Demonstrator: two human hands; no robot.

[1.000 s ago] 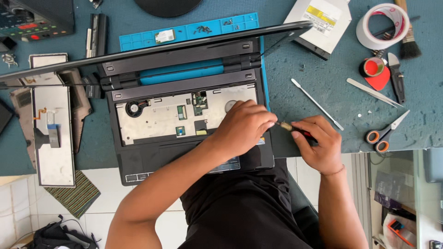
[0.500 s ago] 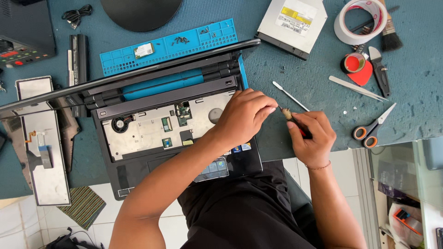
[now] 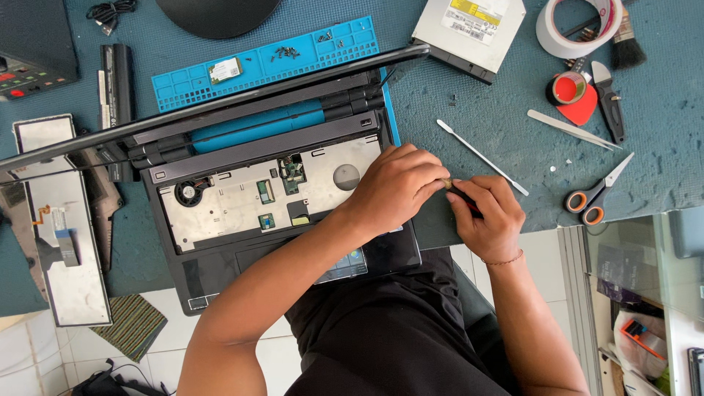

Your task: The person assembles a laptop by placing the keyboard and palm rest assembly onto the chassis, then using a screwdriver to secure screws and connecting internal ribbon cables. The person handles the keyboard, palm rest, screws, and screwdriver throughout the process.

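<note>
An opened laptop [image 3: 220, 253] with its keyboard removed lies in front of me, its bare metal tray and small circuit boards showing. My left hand [image 3: 396, 187] rests over the laptop's right edge, its fingertips pinching the brass-coloured front end of a screwdriver [image 3: 463, 198]. My right hand [image 3: 490, 216] is closed around the screwdriver's black and red handle, just right of the laptop. The two hands touch at the tool.
A blue screw tray [image 3: 264, 62], a removed keyboard [image 3: 62, 235], an optical drive [image 3: 469, 29], a thin metal pry tool [image 3: 480, 155], tape rolls [image 3: 576, 29], a brush [image 3: 627, 40], tweezers [image 3: 572, 130] and orange-handled scissors [image 3: 594, 198] lie on the teal mat [image 3: 660, 132].
My hands have closed together; the left fingers now pinch the screwdriver's tip, where before there was a small gap. The view has shifted slightly.
</note>
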